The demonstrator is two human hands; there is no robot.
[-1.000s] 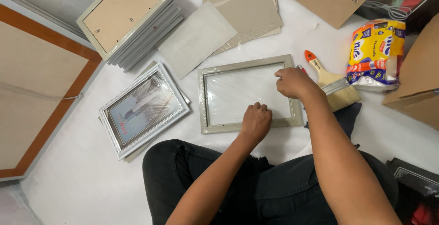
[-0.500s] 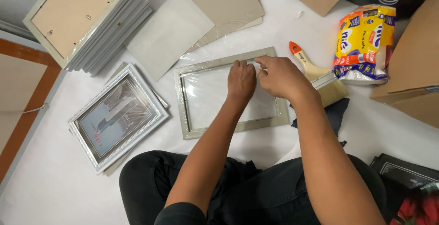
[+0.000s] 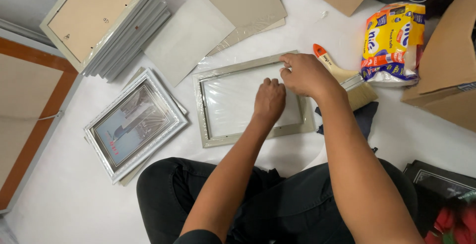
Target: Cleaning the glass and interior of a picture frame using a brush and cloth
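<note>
A grey picture frame [image 3: 208,115] lies face down on the white floor in front of my crossed legs, with clear plastic film over it. My left hand [image 3: 269,100] rests on the pane inside the frame's upper right part, fingers bent and pressing down. My right hand [image 3: 306,74] is just beyond it, pinching the frame's top edge near the right corner. The two hands almost touch.
A wooden-handled paintbrush [image 3: 347,82] and a dark cloth [image 3: 365,118] lie right of the frame, then a yellow snack bag [image 3: 391,43] and a cardboard box [image 3: 446,60]. A silver framed picture [image 3: 134,125], a stack of frames [image 3: 99,21] and grey boards [image 3: 188,38] lie left and behind.
My left hand has moved from the frame's near edge up to its upper right part, beside my right hand. My right hand has shifted along the top edge.
</note>
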